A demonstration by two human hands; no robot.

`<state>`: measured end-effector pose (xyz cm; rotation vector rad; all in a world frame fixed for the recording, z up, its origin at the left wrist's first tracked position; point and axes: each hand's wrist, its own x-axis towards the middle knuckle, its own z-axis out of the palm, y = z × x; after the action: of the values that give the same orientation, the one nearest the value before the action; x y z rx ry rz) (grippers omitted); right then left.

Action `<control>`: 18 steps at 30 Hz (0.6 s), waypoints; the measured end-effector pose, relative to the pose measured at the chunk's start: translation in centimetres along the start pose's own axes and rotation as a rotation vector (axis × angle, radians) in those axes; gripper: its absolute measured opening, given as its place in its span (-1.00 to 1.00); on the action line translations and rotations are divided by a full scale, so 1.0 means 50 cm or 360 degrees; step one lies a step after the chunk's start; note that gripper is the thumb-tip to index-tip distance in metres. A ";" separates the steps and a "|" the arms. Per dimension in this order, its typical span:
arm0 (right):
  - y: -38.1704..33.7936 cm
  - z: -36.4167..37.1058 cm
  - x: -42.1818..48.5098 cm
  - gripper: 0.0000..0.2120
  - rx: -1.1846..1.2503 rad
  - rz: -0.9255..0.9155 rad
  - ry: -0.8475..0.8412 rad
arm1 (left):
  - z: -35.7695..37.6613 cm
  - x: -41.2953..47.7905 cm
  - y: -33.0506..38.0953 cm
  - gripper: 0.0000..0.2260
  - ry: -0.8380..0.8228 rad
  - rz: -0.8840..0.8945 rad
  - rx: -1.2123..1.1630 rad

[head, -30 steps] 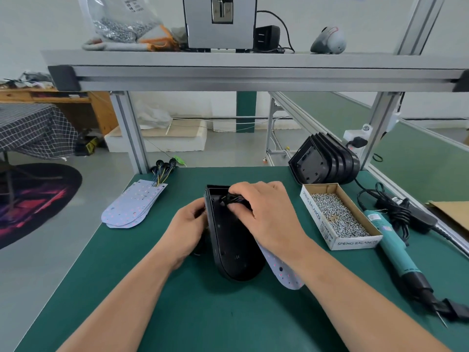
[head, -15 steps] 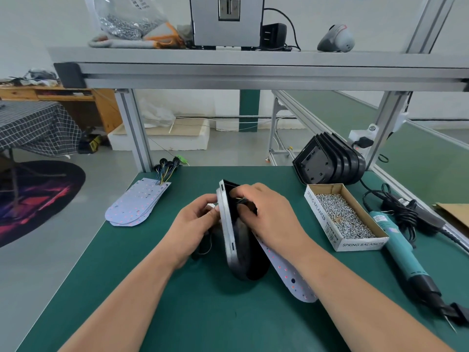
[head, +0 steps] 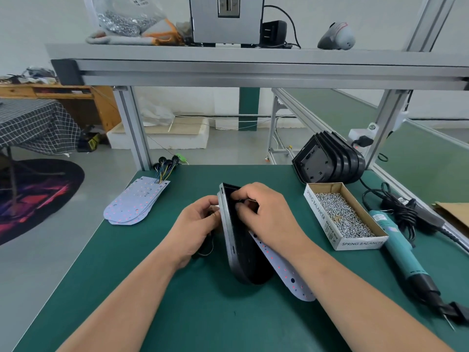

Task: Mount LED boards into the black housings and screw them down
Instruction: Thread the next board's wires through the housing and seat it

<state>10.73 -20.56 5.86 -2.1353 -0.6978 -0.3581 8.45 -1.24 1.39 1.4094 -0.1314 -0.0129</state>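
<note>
One LED board [head: 284, 270] lay on the surface [head: 177, 301] under the right grip's [head: 264, 212] wrist. One black housing [head: 238, 240], tipped steeper than a second before, stood on edge between both grips, long axis near-to-far, rounded end nearest. The right grip curled into its far end; the left grip [head: 195, 224] pinched its back rim. Beyond the right grip: one screw box [head: 322, 219], roughly five nested housings [head: 327, 161]

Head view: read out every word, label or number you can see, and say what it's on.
"SPRING BALANCER": near end of the cardboard screw box.
"SPRING BALANCER": the box's long left side; smaller print beside it is blurred.
Label on the teal screwdriver: too small to read.
Label on the shelf bag: blurred.
</note>
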 end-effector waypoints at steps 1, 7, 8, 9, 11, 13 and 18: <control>-0.002 0.002 -0.001 -0.78 -0.0028 -0.0014 0.0005 | -0.002 0.001 -0.002 -0.84 -0.0002 0.0003 0.0011; -0.006 0.000 0.003 -0.79 -0.0252 -0.0109 -0.0030 | -0.005 0.001 -0.005 -0.77 -0.0057 0.0054 0.0102; -0.006 -0.004 0.004 -0.80 -0.0282 -0.0141 -0.0056 | -0.004 0.000 -0.006 -0.78 -0.0059 0.0052 0.0107; -0.006 -0.007 0.005 -0.81 -0.0313 -0.0182 -0.0085 | -0.003 0.001 -0.006 -0.78 -0.0051 0.0052 0.0103; -0.006 -0.012 0.005 -0.83 -0.0371 -0.0255 -0.0148 | 0.000 0.000 -0.006 -0.75 -0.0020 0.0065 0.0104; -0.001 -0.016 0.006 -0.84 -0.0441 -0.0291 -0.0218 | 0.004 -0.001 -0.004 -0.74 0.0003 0.0089 0.0118; 0.005 -0.014 0.004 -0.89 -0.0473 -0.0210 -0.0162 | 0.017 -0.005 0.001 -0.70 -0.0037 0.0125 0.0082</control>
<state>11.04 -21.14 6.24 -2.4068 -0.8929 -0.4496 8.11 -2.06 1.53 1.4552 -0.2076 0.0393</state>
